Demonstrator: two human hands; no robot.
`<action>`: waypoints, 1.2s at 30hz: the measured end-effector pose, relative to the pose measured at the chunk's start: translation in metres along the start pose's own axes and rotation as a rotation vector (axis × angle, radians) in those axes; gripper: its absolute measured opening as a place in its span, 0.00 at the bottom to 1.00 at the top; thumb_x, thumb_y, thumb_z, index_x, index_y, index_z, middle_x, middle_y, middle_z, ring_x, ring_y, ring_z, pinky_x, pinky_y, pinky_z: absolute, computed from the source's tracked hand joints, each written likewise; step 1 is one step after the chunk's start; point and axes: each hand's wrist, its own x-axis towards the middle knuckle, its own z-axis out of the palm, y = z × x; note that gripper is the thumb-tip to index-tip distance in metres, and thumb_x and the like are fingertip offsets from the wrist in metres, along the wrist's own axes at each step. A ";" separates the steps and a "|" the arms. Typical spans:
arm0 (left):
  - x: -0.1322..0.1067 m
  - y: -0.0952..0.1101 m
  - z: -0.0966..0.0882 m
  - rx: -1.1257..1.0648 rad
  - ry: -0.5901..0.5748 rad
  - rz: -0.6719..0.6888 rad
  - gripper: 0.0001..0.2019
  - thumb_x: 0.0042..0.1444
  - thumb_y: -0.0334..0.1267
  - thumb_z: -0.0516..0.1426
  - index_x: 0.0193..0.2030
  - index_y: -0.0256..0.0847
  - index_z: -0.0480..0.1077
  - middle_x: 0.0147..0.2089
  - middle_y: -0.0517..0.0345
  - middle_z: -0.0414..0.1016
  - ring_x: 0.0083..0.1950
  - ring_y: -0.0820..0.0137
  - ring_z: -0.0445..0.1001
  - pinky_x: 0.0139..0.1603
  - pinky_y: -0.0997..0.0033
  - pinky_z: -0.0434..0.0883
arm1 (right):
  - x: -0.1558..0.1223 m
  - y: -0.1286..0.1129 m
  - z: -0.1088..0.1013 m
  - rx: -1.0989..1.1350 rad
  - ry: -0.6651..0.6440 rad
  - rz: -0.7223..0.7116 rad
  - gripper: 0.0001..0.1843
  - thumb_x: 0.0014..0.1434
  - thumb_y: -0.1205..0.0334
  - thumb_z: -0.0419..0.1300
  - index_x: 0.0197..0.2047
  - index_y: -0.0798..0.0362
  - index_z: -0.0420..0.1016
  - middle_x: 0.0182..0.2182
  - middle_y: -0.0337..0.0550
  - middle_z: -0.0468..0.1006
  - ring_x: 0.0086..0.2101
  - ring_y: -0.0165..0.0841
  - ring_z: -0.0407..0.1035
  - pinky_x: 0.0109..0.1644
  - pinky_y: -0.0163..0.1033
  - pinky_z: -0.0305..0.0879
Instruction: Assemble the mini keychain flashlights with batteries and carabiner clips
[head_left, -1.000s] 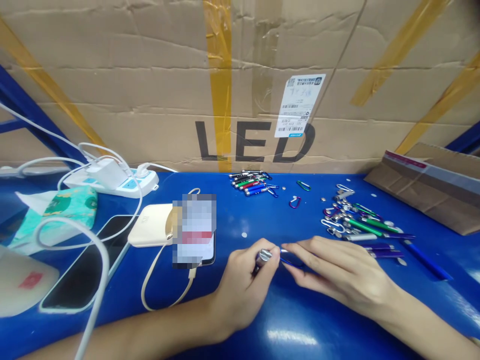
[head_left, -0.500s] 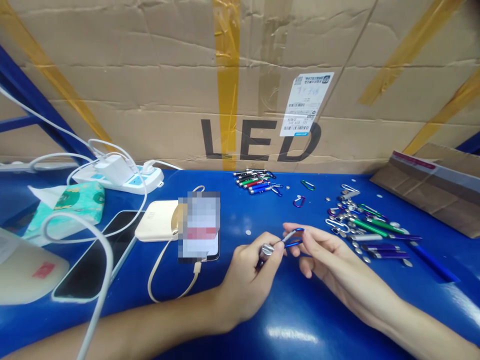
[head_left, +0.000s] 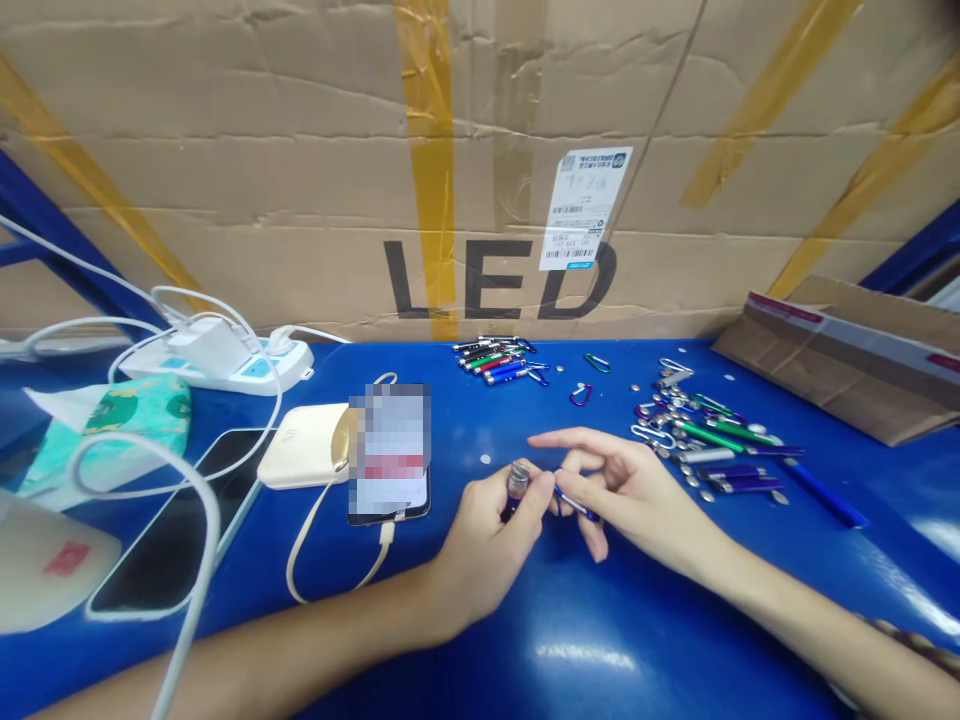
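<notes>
My left hand [head_left: 499, 540] grips a small dark flashlight [head_left: 517, 482] upright, with its silver end showing above my fingers. My right hand [head_left: 626, 490] pinches a blue metal carabiner [head_left: 577, 504] between thumb and fingers, its index finger stretched out to the left. The carabiner sits just beside the flashlight, partly hidden by my fingers. I cannot tell whether the two are joined.
On the blue table lie a row of small flashlights [head_left: 487, 360], loose carabiners [head_left: 579, 396] and a mixed pile of pens and metal parts [head_left: 705, 440]. A phone [head_left: 176, 520], power bank [head_left: 304, 447] and power strip [head_left: 217, 365] stand left. A large cardboard box [head_left: 480, 180] rises behind.
The carabiner has dropped from above my hands to beside the flashlight. My right hand has moved left and its fingers have spread, while the flashlight now stands more upright.
</notes>
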 end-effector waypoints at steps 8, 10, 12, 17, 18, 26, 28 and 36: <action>0.000 0.000 0.000 0.009 -0.047 0.052 0.17 0.61 0.43 0.45 0.23 0.39 0.56 0.17 0.68 0.53 0.20 0.78 0.52 0.26 0.74 0.56 | -0.004 0.002 0.003 0.017 0.040 0.128 0.16 0.43 0.54 0.67 0.28 0.60 0.73 0.12 0.34 0.68 0.10 0.20 0.58 0.13 0.23 0.53; 0.000 0.001 -0.001 0.047 -0.069 0.078 0.16 0.61 0.42 0.45 0.24 0.39 0.57 0.17 0.68 0.54 0.21 0.78 0.52 0.26 0.74 0.56 | -0.006 0.001 0.004 -0.026 0.075 0.089 0.16 0.43 0.53 0.67 0.27 0.60 0.74 0.09 0.34 0.66 0.10 0.20 0.58 0.13 0.24 0.54; -0.001 0.002 -0.001 0.067 -0.061 0.062 0.15 0.61 0.43 0.45 0.25 0.39 0.57 0.18 0.68 0.55 0.21 0.78 0.53 0.25 0.75 0.55 | -0.007 0.000 0.002 -0.084 0.077 0.047 0.17 0.46 0.52 0.64 0.30 0.60 0.75 0.11 0.36 0.68 0.12 0.22 0.61 0.15 0.25 0.58; 0.000 0.000 -0.001 0.079 0.096 -0.031 0.14 0.62 0.43 0.44 0.27 0.40 0.56 0.18 0.69 0.54 0.21 0.78 0.54 0.25 0.76 0.57 | -0.005 -0.003 -0.016 -0.528 0.055 -0.352 0.16 0.53 0.59 0.62 0.44 0.57 0.76 0.32 0.46 0.77 0.27 0.26 0.71 0.29 0.30 0.70; 0.001 -0.001 -0.001 0.083 0.115 -0.036 0.13 0.62 0.43 0.44 0.27 0.40 0.56 0.18 0.69 0.53 0.20 0.78 0.54 0.25 0.76 0.56 | -0.005 -0.002 -0.020 -0.646 0.049 -0.473 0.15 0.54 0.61 0.61 0.45 0.57 0.75 0.34 0.46 0.76 0.29 0.27 0.71 0.33 0.31 0.71; -0.001 -0.003 0.000 0.223 0.140 0.108 0.12 0.62 0.39 0.44 0.27 0.41 0.54 0.21 0.68 0.51 0.22 0.77 0.51 0.25 0.76 0.54 | -0.008 -0.001 -0.025 -1.226 -0.019 -0.837 0.18 0.64 0.61 0.49 0.55 0.55 0.65 0.34 0.45 0.75 0.33 0.27 0.70 0.34 0.31 0.69; -0.001 -0.004 0.000 0.250 0.137 0.126 0.12 0.62 0.38 0.44 0.27 0.41 0.55 0.21 0.68 0.51 0.22 0.77 0.51 0.25 0.76 0.54 | -0.007 -0.001 -0.022 -1.274 -0.012 -0.871 0.17 0.64 0.62 0.47 0.52 0.59 0.67 0.30 0.44 0.74 0.30 0.26 0.69 0.30 0.30 0.67; -0.001 -0.007 -0.001 0.296 0.109 0.165 0.12 0.61 0.36 0.45 0.26 0.40 0.56 0.22 0.67 0.52 0.23 0.77 0.52 0.26 0.78 0.55 | -0.005 0.011 -0.015 -1.213 0.044 -0.951 0.10 0.62 0.66 0.51 0.39 0.62 0.71 0.21 0.39 0.66 0.21 0.25 0.59 0.23 0.32 0.56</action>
